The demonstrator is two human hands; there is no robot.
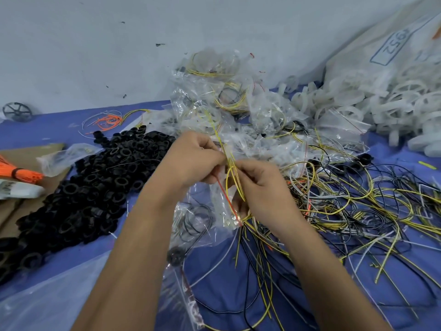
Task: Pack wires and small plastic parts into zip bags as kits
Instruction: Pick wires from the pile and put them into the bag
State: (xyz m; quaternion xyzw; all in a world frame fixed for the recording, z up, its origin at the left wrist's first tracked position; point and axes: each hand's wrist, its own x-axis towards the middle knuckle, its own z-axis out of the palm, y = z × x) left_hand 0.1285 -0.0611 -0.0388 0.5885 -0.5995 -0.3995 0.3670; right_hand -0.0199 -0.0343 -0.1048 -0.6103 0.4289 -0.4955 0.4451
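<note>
Wire-loading is the step in hand, judged from the head view. At the centre of the frame both hands meet over a clear zip bag with a red seal line along its mouth. The left hand has its fingers curled, pinching the top of a yellow wire together with what looks like the bag's edge. The right hand pinches the same looped wire a little lower, its fingers curled round it, and seems to hold the bag's far lip; how much of the wire is already inside I cannot tell.

Supplies lie all round on the blue table: a heap of black plastic rings at the left, a tangle of loose wires at the right, a pile of filled bags at upper centre against the wall, and white plastic parts spilling from a sack at upper right. An orange bundle sits at the left edge.

The next move likely calls for feeding the loop down through the mouth while the left hand keeps it open, without letting the springy wire flick out.
</note>
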